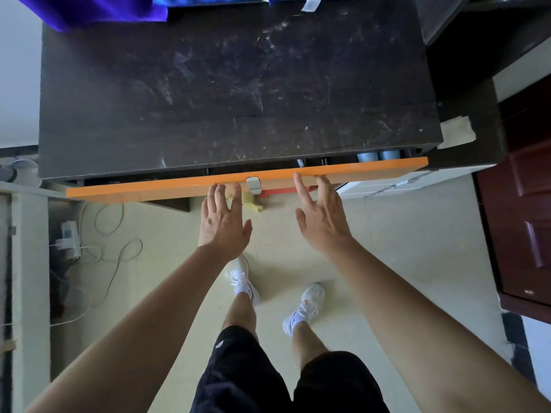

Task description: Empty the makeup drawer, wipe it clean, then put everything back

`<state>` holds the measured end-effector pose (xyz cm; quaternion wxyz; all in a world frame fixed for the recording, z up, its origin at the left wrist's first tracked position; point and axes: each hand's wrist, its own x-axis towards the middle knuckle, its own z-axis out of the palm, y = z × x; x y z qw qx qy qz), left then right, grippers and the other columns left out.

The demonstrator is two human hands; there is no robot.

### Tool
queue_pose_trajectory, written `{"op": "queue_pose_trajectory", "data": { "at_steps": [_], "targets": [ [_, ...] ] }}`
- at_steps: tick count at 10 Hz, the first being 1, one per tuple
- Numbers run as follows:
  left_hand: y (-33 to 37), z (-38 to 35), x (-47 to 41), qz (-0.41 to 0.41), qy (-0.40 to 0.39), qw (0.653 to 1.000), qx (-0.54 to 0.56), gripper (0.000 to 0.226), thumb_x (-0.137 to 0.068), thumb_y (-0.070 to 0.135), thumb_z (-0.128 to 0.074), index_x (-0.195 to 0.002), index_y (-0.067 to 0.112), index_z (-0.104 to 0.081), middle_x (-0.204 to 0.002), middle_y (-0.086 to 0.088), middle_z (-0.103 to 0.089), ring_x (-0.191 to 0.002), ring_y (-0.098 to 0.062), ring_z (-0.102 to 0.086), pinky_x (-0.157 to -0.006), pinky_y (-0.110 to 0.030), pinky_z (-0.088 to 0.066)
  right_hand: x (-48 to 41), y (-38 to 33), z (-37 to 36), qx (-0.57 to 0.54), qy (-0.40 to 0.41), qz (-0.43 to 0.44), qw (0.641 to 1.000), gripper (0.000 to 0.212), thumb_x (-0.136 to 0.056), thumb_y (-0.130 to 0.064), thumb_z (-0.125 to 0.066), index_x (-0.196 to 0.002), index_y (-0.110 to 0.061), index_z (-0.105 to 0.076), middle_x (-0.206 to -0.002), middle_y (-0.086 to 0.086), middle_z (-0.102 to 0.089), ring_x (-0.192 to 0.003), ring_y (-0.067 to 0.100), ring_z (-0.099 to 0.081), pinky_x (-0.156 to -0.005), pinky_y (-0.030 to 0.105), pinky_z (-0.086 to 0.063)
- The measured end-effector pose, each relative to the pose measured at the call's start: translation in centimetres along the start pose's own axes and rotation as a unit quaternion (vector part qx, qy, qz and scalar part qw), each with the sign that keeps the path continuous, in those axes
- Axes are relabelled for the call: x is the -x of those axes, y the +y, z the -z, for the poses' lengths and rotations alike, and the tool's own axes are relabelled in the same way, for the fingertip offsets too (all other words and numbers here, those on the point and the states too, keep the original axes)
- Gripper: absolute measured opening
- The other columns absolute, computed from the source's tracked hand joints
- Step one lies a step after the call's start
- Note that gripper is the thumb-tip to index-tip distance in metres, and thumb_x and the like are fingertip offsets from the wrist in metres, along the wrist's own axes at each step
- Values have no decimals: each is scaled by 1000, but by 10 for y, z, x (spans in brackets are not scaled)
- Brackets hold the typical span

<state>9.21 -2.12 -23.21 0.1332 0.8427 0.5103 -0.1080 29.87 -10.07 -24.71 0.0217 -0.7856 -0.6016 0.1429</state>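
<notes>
An orange-fronted drawer [149,188] with a small metal handle [254,184] stands slightly out from under a dark dusty tabletop [232,93]. Through the narrow gap I see two pale blue cylinders [378,156] at the right and a few small items, mostly hidden. My left hand [222,223] has straight spread fingers whose tips touch the drawer front just left of the handle. My right hand [320,217] is likewise spread, fingertips against the drawer front right of the handle. Neither hand holds anything.
A yellow cloth [252,202] lies on the floor under the drawer, beside something red. White cables and a power strip [70,238] lie at the left. A dark red cabinet door [527,222] stands at the right. Blue fabric [98,7] hangs behind the table.
</notes>
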Motion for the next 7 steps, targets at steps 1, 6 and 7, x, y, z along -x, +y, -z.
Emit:
{"op": "queue_pose_trajectory", "data": {
  "at_steps": [1,6,7],
  "targets": [
    [1,4,-12,9,-2,1000,5,82,-90,44,-54,-153,11,-13,-155,-22,-15,-147,-39,-5,-116,-50,-20,-9,3,0,7,-15,14,1000,79,-94,-29,-54,-157,-27,-6,-153,22,-15,-146,38,-19,-114,49,-32],
    [-4,32,-27,7,-55,998,-13,83,-92,46,-52,-153,13,-8,-158,-18,-10,-147,-36,-2,-112,-51,-27,-32,2,30,-11,-97,-4,995,80,-94,-49,-52,-157,-26,-8,-152,17,-13,-147,35,-10,-115,47,-30],
    [-5,57,-21,7,-72,997,1,82,-94,48,-50,-154,15,-6,-160,-14,-5,-148,-34,1,-114,-51,-25,-26,-1,69,-73,-117,-3,990,74,-96,-43,-51,-157,-27,-12,-159,14,-8,-148,32,-10,-115,47,-29]
  ]
}}
